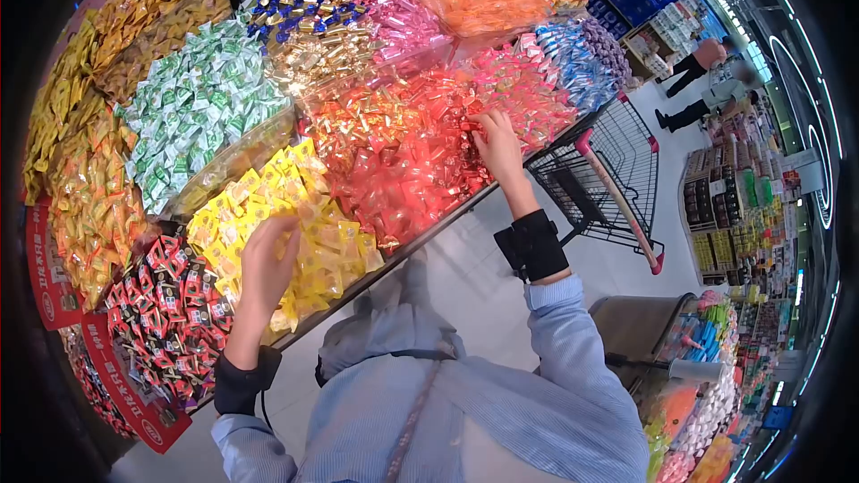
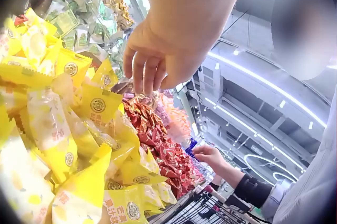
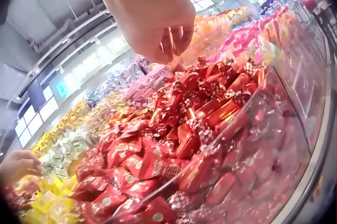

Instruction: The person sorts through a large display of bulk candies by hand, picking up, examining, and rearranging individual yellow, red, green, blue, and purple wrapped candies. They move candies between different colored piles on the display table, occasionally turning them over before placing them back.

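Observation:
Over the yellow wrapped candies (image 1: 331, 241) my left hand (image 1: 268, 259) hovers with relaxed, slightly bent fingers and nothing visible in them; the left wrist view shows this hand (image 2: 168, 50) above the yellow packets (image 2: 100, 108). My right hand (image 1: 499, 154) is at the right edge of the red candies (image 1: 394, 170). In the right wrist view, that hand (image 3: 152, 24) has its fingers bent downward over shiny red wrapped candies (image 3: 210, 108). Whether its fingertips touch or pinch a candy cannot be told.
Green-white candies (image 1: 201, 107), black-and-red candies (image 1: 170, 313) and pink candies (image 1: 519, 94) fill neighbouring compartments. A clear divider (image 3: 210, 145) crosses the red candies. A shopping cart (image 1: 608, 179) stands right of the display, and two people (image 1: 716, 89) are farther off.

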`<state>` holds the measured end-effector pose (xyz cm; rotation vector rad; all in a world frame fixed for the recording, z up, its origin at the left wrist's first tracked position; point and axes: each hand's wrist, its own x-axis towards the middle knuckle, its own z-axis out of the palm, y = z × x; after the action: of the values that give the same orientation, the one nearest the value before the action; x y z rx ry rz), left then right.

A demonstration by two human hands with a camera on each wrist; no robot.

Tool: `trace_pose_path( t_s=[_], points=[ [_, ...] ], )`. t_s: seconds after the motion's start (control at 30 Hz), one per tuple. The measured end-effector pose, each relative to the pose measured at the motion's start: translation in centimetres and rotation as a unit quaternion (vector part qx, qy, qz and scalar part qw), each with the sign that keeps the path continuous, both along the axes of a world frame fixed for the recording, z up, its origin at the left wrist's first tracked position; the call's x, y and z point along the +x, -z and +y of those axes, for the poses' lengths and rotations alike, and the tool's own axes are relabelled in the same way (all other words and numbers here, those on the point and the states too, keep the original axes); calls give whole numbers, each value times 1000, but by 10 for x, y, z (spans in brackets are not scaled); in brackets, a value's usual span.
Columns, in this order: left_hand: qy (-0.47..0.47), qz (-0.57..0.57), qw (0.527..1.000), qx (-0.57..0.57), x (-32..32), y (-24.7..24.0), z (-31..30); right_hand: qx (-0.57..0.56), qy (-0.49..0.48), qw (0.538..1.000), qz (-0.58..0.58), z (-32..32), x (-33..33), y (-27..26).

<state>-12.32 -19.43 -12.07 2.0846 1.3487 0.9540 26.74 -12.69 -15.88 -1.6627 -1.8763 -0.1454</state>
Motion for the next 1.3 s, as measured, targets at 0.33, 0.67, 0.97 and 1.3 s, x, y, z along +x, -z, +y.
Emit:
trace_pose_path(
  t_s=[0.33, 0.67, 0.97, 1.3],
  points=[
    [7, 31, 999, -10, 0, 3, -6, 55, 15, 998, 17, 0, 3, -2],
    [115, 43, 992, 5, 43, -13, 15, -98, -82, 991, 23, -62, -16, 41],
    [247, 110, 960, 72, 155, -13, 94, 0, -40, 999, 36, -12, 2, -1],
    [203, 230, 928, 212, 227, 51, 132, -34, -23, 995, 88, 7, 0, 4]
  ],
)
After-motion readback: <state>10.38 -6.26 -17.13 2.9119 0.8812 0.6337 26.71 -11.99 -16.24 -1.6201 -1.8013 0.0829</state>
